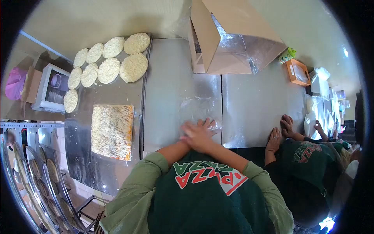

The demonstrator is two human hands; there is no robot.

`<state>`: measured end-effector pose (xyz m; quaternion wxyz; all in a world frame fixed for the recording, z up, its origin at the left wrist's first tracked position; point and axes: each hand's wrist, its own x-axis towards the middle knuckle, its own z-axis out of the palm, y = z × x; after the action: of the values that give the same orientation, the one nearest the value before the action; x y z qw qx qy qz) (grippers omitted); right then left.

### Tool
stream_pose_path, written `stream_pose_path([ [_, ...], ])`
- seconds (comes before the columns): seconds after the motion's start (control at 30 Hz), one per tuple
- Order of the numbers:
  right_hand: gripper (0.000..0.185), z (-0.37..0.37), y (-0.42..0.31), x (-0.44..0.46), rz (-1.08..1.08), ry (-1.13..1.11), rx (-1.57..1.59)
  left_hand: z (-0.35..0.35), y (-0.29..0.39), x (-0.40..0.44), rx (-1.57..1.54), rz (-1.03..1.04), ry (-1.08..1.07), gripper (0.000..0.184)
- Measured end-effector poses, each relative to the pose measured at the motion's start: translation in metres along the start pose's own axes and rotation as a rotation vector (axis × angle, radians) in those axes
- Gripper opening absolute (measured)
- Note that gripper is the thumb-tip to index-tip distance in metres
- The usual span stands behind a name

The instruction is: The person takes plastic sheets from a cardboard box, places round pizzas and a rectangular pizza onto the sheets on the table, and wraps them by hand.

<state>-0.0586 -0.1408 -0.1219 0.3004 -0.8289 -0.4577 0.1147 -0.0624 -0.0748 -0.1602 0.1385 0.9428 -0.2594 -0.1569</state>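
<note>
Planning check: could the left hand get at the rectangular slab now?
Probably: nothing stands in front of the slab, but the left hand looks crossed under the right hand and may need freeing first.

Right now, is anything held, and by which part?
Nothing is visibly gripped; the left hand and right hand, crossed, rest on the near end of the clear plastic.

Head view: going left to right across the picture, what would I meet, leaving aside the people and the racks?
Pink bag → white-framed box → rectangular topped slab → open cardboard box → orange tray → white container.
</note>
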Motion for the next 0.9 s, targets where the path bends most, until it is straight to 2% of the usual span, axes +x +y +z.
stream_pose_path([
  [0.03, 0.044, 0.006, 0.019, 0.0, 0.09, 0.014, -0.068, -0.003, -0.003, -0.001, 0.0, 0.005, -0.015, 0.075],
  [0.13, 0.055, -0.046, 0.058, -0.015, 0.547, -0.071, -0.32, -0.002, -0.004, -0.007, -0.022, 0.031, -0.069, 0.075],
  [0.17, 0.059, -0.062, 0.073, -0.027, 0.716, -0.089, -0.441, 0.001, -0.005, -0.009, -0.052, 0.041, -0.016, 0.073],
  [0.23, 0.065, -0.084, 0.104, -0.058, 0.955, -0.118, -0.363, 0.002, -0.008, -0.011, -0.11, 0.05, 0.091, 0.07],
  [0.3, 0.065, -0.092, 0.112, -0.08, 0.977, -0.15, -0.379, -0.017, -0.012, -0.017, -0.191, 0.068, 0.083, 0.068],
  [0.33, 0.063, -0.094, 0.109, -0.083, 0.916, -0.16, -0.526, -0.024, -0.017, -0.019, -0.23, 0.071, 0.08, 0.066],
  [0.4, 0.059, -0.093, 0.102, -0.083, 0.759, -0.174, -0.807, -0.006, -0.047, -0.014, -0.422, 0.054, 0.421, 0.057],
  [0.43, 0.058, -0.088, 0.106, -0.083, 0.726, -0.147, -0.719, -0.01, -0.064, -0.016, -0.507, 0.039, 0.593, 0.053],
  [0.5, 0.058, -0.075, 0.114, -0.078, 0.646, -0.1, -0.535, -0.034, -0.122, -0.038, -1.059, -0.51, 0.893, 0.036],
  [0.57, 0.051, -0.069, 0.101, -0.071, 0.637, -0.059, -0.418, -0.062, -0.196, -0.087, -1.359, -0.868, 1.444, 0.033],
  [0.6, 0.047, -0.068, 0.096, -0.07, 0.637, -0.038, -0.365, -0.091, -0.218, -0.108, -1.557, -0.972, 1.727, 0.042],
  [0.67, 0.05, -0.066, 0.098, -0.075, 0.641, -0.032, -0.374, -0.085, -0.282, -0.138, -1.75, -1.103, 1.929, 0.064],
  [0.77, 0.053, -0.066, 0.1, -0.082, 0.622, -0.016, -0.368, -0.105, -0.307, -0.158, -2.284, -1.018, 1.553, 0.088],
  [0.87, 0.053, -0.073, 0.09, -0.08, 0.666, -0.018, -0.32, -0.098, -0.328, -0.158, -2.344, -0.974, 1.283, 0.105],
  [0.9, 0.054, -0.075, 0.089, -0.08, 0.676, -0.021, -0.31, -0.098, -0.329, -0.152, -2.317, -0.963, 1.29, 0.107],
])
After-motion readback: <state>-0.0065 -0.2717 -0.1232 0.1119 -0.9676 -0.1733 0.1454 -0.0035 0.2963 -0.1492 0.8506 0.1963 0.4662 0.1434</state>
